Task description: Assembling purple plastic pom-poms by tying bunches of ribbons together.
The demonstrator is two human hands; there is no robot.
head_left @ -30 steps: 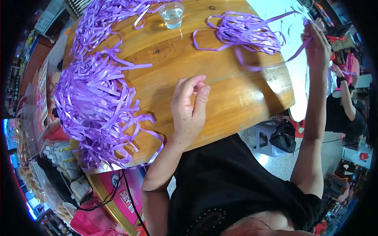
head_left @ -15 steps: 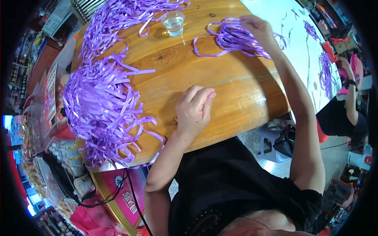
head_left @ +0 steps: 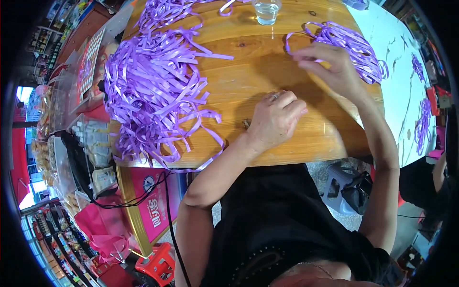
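My left hand [head_left: 278, 120] is curled closed above the near part of the wooden table, a ring on one finger. Whatever may be inside its fingers is hidden. Farther right, my right hand [head_left: 332, 69] hovers with thumb and fingers apart, holding nothing that I can see. Just beyond it lies a looped bundle of purple ribbon straps [head_left: 351, 45]. A large, tangled heap of purple ribbon straps [head_left: 148, 91] covers the table's left side, some strands hanging past the near edge.
A clear cup of liquid [head_left: 267, 13] stands at the far side of the wooden table [head_left: 239, 81]. The white marble-patterned surface [head_left: 394, 62] at right carries smaller purple bundles [head_left: 422, 126]. Clear containers [head_left: 95, 138] crowd the left edge; a grey stool [head_left: 334, 184] stands below.
My right hand has drawn back from the far purple bundle toward my left hand. My left hand stays curled. The view has shifted, so the table sits differently in it.
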